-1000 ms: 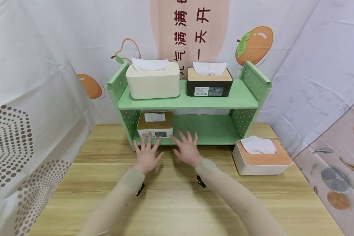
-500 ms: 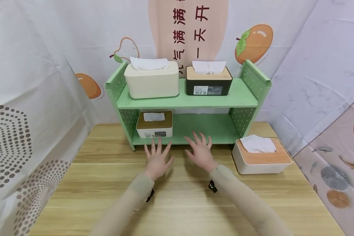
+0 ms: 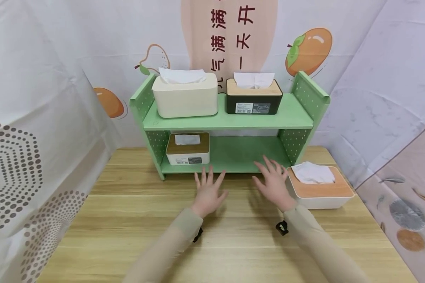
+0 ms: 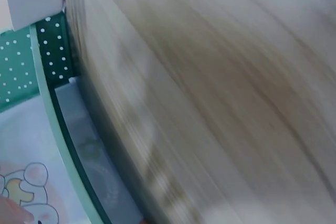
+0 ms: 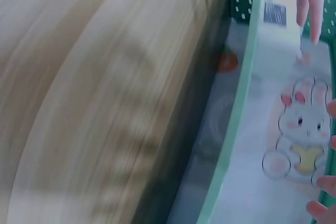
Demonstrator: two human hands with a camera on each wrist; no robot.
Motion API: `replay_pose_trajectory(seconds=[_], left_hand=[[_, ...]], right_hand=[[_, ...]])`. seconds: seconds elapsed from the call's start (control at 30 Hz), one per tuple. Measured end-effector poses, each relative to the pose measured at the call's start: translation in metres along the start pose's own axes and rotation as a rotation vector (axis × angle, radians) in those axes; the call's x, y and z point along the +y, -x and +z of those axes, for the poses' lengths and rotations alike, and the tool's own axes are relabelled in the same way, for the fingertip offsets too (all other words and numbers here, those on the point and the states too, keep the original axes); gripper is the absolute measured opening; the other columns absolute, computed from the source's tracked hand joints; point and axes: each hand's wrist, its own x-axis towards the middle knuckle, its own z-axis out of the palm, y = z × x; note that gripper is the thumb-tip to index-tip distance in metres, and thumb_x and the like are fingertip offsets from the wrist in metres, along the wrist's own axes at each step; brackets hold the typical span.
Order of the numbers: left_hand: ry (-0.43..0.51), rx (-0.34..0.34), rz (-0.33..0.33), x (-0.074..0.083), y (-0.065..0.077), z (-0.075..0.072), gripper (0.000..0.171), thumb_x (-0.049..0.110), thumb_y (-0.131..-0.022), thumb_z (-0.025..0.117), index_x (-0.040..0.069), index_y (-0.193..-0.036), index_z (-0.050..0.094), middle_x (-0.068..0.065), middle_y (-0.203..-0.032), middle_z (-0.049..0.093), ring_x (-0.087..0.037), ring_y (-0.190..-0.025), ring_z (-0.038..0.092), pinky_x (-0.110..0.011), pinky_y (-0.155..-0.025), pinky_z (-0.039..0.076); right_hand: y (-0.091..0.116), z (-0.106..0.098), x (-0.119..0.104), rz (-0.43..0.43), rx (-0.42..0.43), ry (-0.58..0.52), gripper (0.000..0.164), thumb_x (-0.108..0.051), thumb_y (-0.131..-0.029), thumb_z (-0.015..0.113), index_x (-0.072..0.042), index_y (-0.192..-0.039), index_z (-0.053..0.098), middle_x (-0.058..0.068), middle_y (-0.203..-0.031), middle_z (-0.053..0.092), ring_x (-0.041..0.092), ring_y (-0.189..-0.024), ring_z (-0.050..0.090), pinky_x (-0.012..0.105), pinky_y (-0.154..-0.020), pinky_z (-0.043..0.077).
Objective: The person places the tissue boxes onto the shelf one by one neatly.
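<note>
My left hand (image 3: 209,196), fingers spread, is over the table in front of the green shelf (image 3: 244,155), holding nothing. My right hand (image 3: 274,186) is farther right, its fingers also spread, near the left side of a white tissue box with an orange-brown wooden lid (image 3: 324,190) on the table. Whether it touches that box I cannot tell. On the lower shelf's left end sits a small white tissue box with a dark wooden lid (image 3: 187,149). A cream tissue box (image 3: 185,98) and a black tissue box with a light wooden lid (image 3: 254,101) stand on the upper shelf.
The shelf's perforated side panel (image 3: 294,137) rises just behind my right hand. A wooden table (image 3: 134,220) lies under both arms. Behind the shelf hangs a printed cloth (image 3: 109,51), and more cloth borders the table on both sides.
Both hands have moved right along the shelf front, away from the small white tissue box. The right hand has come closer to the box on the table. The tissue boxes keep their places.
</note>
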Motion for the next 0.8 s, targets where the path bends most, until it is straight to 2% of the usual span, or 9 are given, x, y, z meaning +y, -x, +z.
replay_pose_trajectory(seconds=[0.27, 0.43, 0.63, 0.8], left_hand=[[0.042, -0.019, 0.027, 0.018, -0.009, 0.008, 0.067, 0.046, -0.096, 0.048, 0.025, -0.153, 0.018, -0.027, -0.156, 0.005, -0.05, -0.142, -0.002, -0.068, -0.108, -0.004], [0.034, -0.026, 0.048, 0.035, -0.016, 0.013, 0.067, 0.046, -0.096, 0.048, 0.025, -0.153, 0.018, -0.027, -0.155, 0.007, -0.05, -0.141, 0.0, -0.068, -0.109, 0.0], [0.048, -0.049, 0.056, 0.054, -0.027, 0.018, 0.067, 0.05, -0.097, 0.043, 0.025, -0.153, 0.017, -0.027, -0.155, 0.008, -0.048, -0.142, 0.0, -0.066, -0.11, 0.001], [0.07, -0.08, 0.065, 0.071, -0.035, 0.026, 0.068, 0.054, -0.097, 0.039, 0.026, -0.153, 0.015, -0.025, -0.156, 0.007, -0.046, -0.143, 0.0, -0.066, -0.111, 0.005]], right_hand=[[0.015, -0.03, 0.045, 0.064, 0.111, 0.0, 0.045, -0.015, -0.087, 0.064, -0.003, -0.129, 0.052, 0.031, -0.145, 0.032, 0.054, -0.122, 0.031, 0.068, -0.094, 0.016], [0.026, -0.053, 0.078, 0.161, 0.158, 0.022, 0.042, -0.016, -0.088, 0.06, 0.0, -0.126, 0.052, 0.035, -0.142, 0.032, 0.061, -0.116, 0.034, 0.071, -0.089, 0.021], [0.042, -0.076, 0.121, 0.34, 0.098, 0.048, 0.048, -0.025, -0.094, 0.05, 0.003, -0.132, 0.044, 0.041, -0.143, 0.023, 0.066, -0.121, 0.025, 0.075, -0.094, 0.015], [0.061, -0.092, 0.146, 0.483, 0.027, 0.068, 0.058, -0.036, -0.097, 0.041, 0.003, -0.141, 0.035, 0.041, -0.145, 0.017, 0.067, -0.125, 0.017, 0.075, -0.095, 0.013]])
